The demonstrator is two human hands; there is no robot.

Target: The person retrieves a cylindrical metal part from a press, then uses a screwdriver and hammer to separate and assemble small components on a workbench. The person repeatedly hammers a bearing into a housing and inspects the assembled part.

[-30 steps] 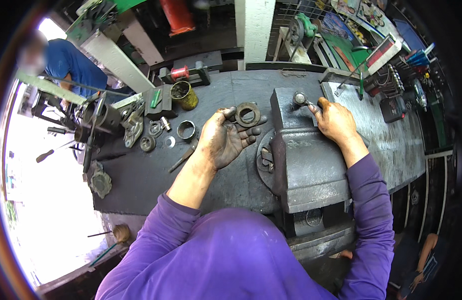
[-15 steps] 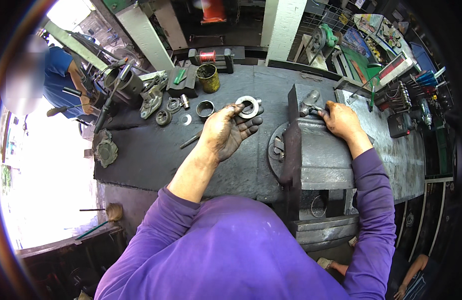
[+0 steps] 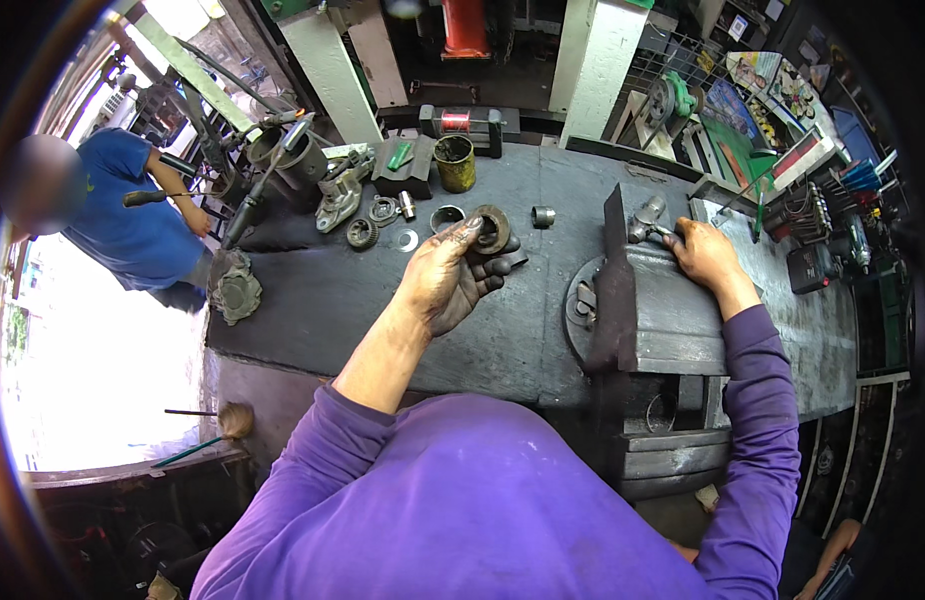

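Note:
My left hand [image 3: 438,285], its fingers darkened with grease, grips a thick steel ring [image 3: 494,229] between thumb and fingers above the bench. Just beyond it lie a larger hollow ring [image 3: 447,217] and a short metal bushing [image 3: 544,216]. My right hand [image 3: 705,252] rests on the big bench vise [image 3: 678,305], closed around the handle of a hammer [image 3: 647,216]. The hammer's head lies on top of the vise. Left of the ring are a flat washer [image 3: 406,241], a small gear [image 3: 362,233], a bearing [image 3: 385,210] and a shiny fitting [image 3: 408,205].
A yellow can [image 3: 455,165], a dark block [image 3: 403,168] and a metal housing [image 3: 343,195] stand along the far side of the bench [image 3: 463,340]. Another casting [image 3: 235,287] sits at its left edge. A person in blue [image 3: 133,210] stands at left. Tools crowd the right.
The steel ring in my left hand has tilted, its face turning away. My view has shifted left, and the bushing behind the ring now shows. My right hand stays at the hammer.

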